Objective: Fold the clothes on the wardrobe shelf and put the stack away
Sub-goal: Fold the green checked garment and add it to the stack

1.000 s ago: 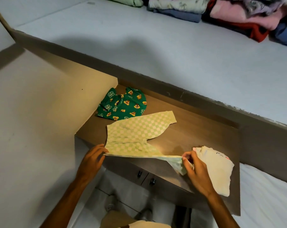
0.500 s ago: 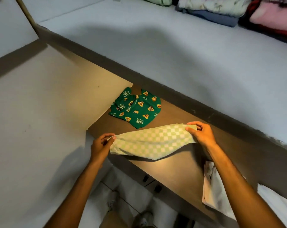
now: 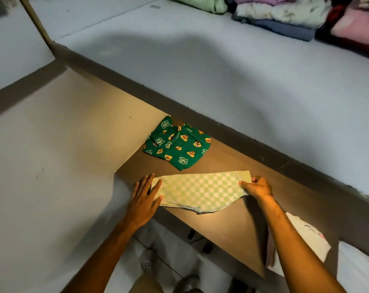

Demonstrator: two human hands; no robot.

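Light green checked trousers [image 3: 198, 190] lie folded leg over leg on the brown wardrobe shelf [image 3: 232, 227]. My left hand [image 3: 144, 200] rests flat, fingers spread, on their left end. At the right end my right hand [image 3: 256, 186] pinches the fabric edge. Behind them, in the shelf's back corner, sits a folded dark green garment [image 3: 178, 145] with cartoon prints. A cream garment [image 3: 306, 240] with a small face print lies at the shelf's right front, partly hidden by my right forearm.
A higher white shelf [image 3: 200, 66] runs behind and holds stacks of folded clothes [image 3: 285, 11] at top right. A beige side panel [image 3: 52, 155] bounds the shelf on the left. Below the shelf front are drawer knobs [image 3: 200, 242] and tiled floor.
The checked trousers were spread open, then folded one leg over the other and laid down on the shelf. My left hand went from pinching the waist to lying flat on it.
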